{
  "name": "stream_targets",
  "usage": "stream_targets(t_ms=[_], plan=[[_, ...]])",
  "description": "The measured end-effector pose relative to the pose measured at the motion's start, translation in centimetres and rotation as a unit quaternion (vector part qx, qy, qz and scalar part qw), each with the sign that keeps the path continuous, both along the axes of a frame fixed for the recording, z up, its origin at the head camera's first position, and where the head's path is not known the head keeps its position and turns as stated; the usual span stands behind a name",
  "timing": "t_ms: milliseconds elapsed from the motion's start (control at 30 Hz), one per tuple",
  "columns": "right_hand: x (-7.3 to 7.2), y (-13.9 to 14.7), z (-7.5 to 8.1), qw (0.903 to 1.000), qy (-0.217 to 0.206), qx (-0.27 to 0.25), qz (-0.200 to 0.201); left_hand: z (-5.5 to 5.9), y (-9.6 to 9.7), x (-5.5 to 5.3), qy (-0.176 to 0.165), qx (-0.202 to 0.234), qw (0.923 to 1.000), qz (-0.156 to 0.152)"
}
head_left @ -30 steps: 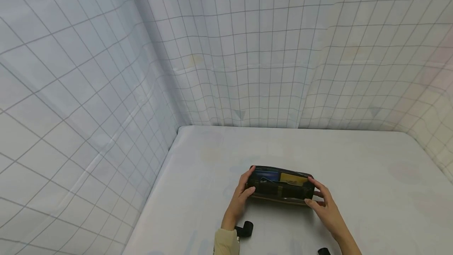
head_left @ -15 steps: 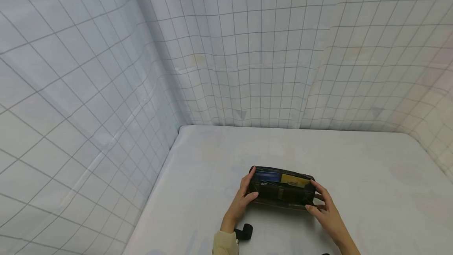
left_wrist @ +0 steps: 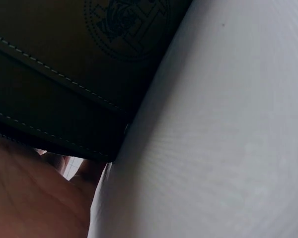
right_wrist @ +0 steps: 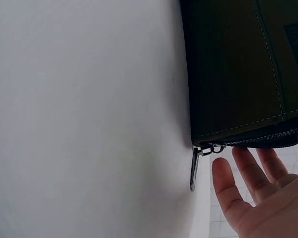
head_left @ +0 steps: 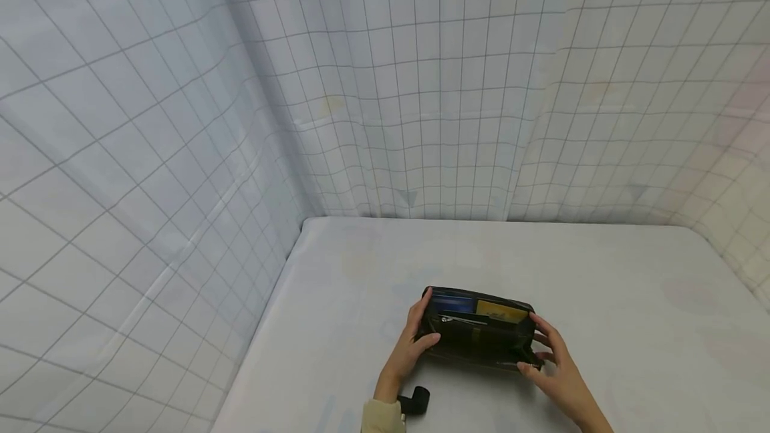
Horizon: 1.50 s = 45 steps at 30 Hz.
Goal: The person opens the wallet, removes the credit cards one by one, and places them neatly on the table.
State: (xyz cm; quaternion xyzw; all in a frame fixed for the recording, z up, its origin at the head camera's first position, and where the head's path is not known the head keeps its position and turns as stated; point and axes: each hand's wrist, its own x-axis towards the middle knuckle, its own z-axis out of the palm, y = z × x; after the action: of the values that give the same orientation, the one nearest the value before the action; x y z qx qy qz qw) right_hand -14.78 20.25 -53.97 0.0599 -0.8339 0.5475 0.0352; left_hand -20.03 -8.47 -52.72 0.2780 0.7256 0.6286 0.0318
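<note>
A dark zip-around wallet [head_left: 475,338] stands on the white surface, its top unzipped and spread. Inside it a blue card [head_left: 452,304] sits at the left and a yellow card [head_left: 500,311] at the right. My left hand [head_left: 404,356] grips the left end, thumb on the near side and fingertips at the far edge. At the right end, my right hand [head_left: 561,374] holds the wallet between thumb and fingers. The left wrist view shows the wallet's stitched outer face with a round emblem. A zip pull [right_wrist: 193,168] hangs from the wallet's corner beside the right hand's fingers.
The white table [head_left: 337,272] extends around the wallet. White grid-patterned curtains [head_left: 409,119] enclose it at the back and sides. A black wrist-worn device [head_left: 416,400] juts out beside the left wrist.
The wallet's near side has tipped toward me and its opening has widened, showing more of the inside. The right hand has shifted slightly down with it. Both hands keep their hold.
</note>
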Motion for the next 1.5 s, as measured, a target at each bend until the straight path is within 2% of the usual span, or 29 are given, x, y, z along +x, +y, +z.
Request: stream_targets(t_ms=[267,433,567,700,900,933,1000,1067,1133,1267,1367,1500], plan=[[0.6,0.1,0.3,0.9981,0.032,0.052,-0.005,-3.5,-0.1,-0.8,-0.016,0.000,0.9998,0.010],[0.9,0.2,0.7,0.9908,0.071,0.114,-0.019,-4.0,-0.3,-0.6,-0.022,0.014,0.9996,0.010],[0.9,0.3,1.4,0.9819,0.117,0.147,-0.020,-3.9,-0.4,-0.3,-0.028,0.012,0.9995,0.008],[0.3,0.2,2.7,0.9749,0.159,0.156,-0.004,-3.5,-0.6,-0.1,-0.035,0.000,0.9994,0.003],[-2.0,-0.7,5.8,0.9577,0.225,0.177,0.026,-0.7,-0.6,0.7,-0.041,-0.016,0.9990,-0.009],[-2.4,-0.9,6.3,0.9571,0.225,0.179,0.037,-0.3,-0.6,0.8,-0.042,-0.018,0.9989,-0.008],[-3.2,-1.5,7.2,0.9584,0.212,0.178,0.070,-0.9,-0.6,0.6,-0.037,-0.020,0.9991,-0.002],[-4.1,-2.0,8.0,0.9608,0.178,0.178,0.117,-1.0,-0.6,0.5,-0.040,-0.015,0.9991,0.001],[-5.1,-2.6,8.6,0.9589,0.139,0.181,0.168,-1.0,-0.6,0.4,-0.040,-0.012,0.9991,0.003],[-7.0,-3.4,9.5,0.9369,0.116,0.215,0.250,0.1,-0.5,0.5,-0.037,-0.011,0.9993,0.000],[-8.0,-3.9,9.6,0.9207,0.119,0.257,0.269,-0.6,-0.5,0.2,-0.025,-0.009,0.9997,0.001],[-8.8,-4.3,9.6,0.9099,0.121,0.307,0.251,-2.5,-0.5,-0.3,-0.021,-0.010,0.9997,0.007]])
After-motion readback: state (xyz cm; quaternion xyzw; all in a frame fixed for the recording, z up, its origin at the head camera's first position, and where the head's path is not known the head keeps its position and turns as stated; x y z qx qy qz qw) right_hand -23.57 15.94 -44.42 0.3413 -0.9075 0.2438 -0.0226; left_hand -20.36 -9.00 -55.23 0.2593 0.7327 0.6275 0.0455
